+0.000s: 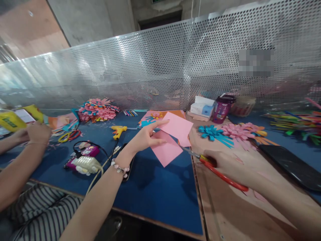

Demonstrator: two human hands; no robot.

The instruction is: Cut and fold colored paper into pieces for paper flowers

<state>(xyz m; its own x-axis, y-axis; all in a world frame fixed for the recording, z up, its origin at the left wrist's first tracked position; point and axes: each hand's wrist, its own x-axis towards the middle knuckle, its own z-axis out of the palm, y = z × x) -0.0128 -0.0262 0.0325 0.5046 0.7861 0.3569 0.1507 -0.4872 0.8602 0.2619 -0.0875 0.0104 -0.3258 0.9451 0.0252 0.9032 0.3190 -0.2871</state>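
Note:
Pink paper is pinched in my left hand, above the blue table top. A second pink square spreads out above it, and my fingers reach behind or onto it. My right hand grips scissors with red handles. Their blades point left and meet the right side of the paper; whether they are parted I cannot tell. Under the pink squares lies a stack of orange and pink paper. Blue paper flowers and pink paper flowers lie beyond my right hand.
A yellow glue gun, a power strip with cables and a phone lie left. Rightward are a purple cup, tissues and a black phone. A co-worker's hands work at far left. A perforated metal screen stands behind.

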